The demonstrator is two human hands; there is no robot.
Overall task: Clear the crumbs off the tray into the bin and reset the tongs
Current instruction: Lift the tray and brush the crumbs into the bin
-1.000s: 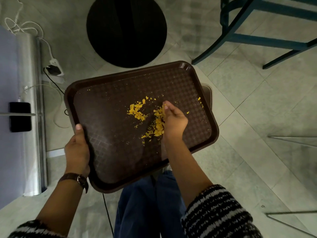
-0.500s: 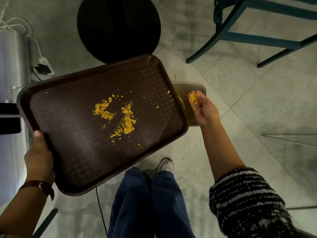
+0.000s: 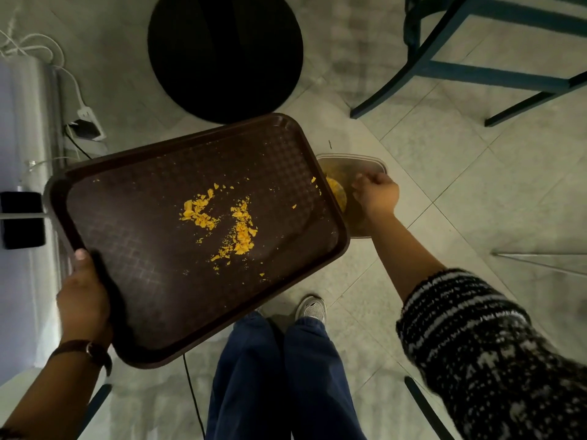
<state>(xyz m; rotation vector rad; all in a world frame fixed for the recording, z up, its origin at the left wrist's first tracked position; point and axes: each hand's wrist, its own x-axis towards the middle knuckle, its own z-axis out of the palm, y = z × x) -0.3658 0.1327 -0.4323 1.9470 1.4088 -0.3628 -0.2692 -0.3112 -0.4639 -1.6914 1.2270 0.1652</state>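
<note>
Over bin: right hand; no legible writing.

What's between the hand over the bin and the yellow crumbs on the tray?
In the head view, the tray's raised right edge and bare brown tray floor with a few stray flecks separate the right hand, over the bin, from the crumbs.

My left hand grips the brown tray by its near-left edge, yellow crumbs scattered across it. My right hand hangs curled above the bin, beside the tray's far corner.
</note>
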